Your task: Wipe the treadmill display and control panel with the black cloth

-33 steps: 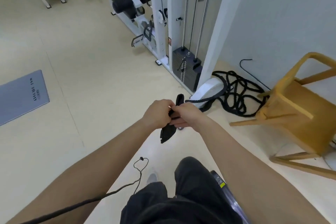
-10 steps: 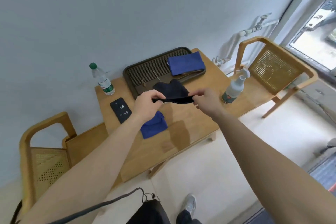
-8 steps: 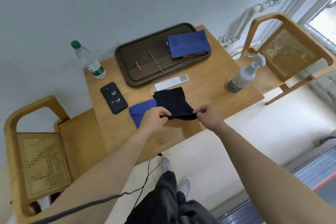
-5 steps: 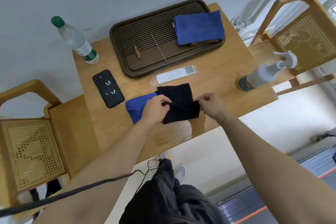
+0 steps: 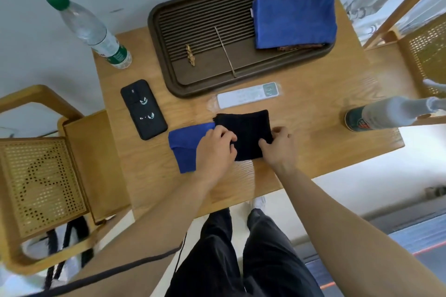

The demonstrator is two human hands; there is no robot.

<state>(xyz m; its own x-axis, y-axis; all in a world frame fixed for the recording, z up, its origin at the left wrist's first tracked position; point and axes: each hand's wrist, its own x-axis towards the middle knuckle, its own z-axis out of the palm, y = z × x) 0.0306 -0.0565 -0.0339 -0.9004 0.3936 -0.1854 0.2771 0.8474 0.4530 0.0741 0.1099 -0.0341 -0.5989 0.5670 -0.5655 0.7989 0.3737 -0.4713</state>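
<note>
**Black cloth laid folded on the wooden table**

The black cloth (image 5: pixel 243 132) lies folded flat on the wooden table (image 5: pixel 337 103), near its front edge, partly overlapping a blue cloth (image 5: pixel 185 146) on its left. The left hand (image 5: pixel 214 149) presses on the black cloth's left edge, fingers curled over the fabric; the right hand (image 5: pixel 277 147) pinches its right near corner between thumb and fingers. Just beyond the cloth lies a white remote (image 5: pixel 248 95) (in a clear sleeve). Further back sits a dark slatted tray (image 5: pixel 207 31) holding a second folded blue cloth (image 5: pixel 293 19). A black phone (image 5: pixel 143 109) lies to the left, a green-capped water bottle (image 5: pixel 91 31) at the far left corner, and a spray bottle (image 5: pixel 386 116) stands at the right. Wooden cane chairs flank the table, one on the left (image 5: pixel 41 183) and one on the right (image 5: pixel 422 38).
</note>
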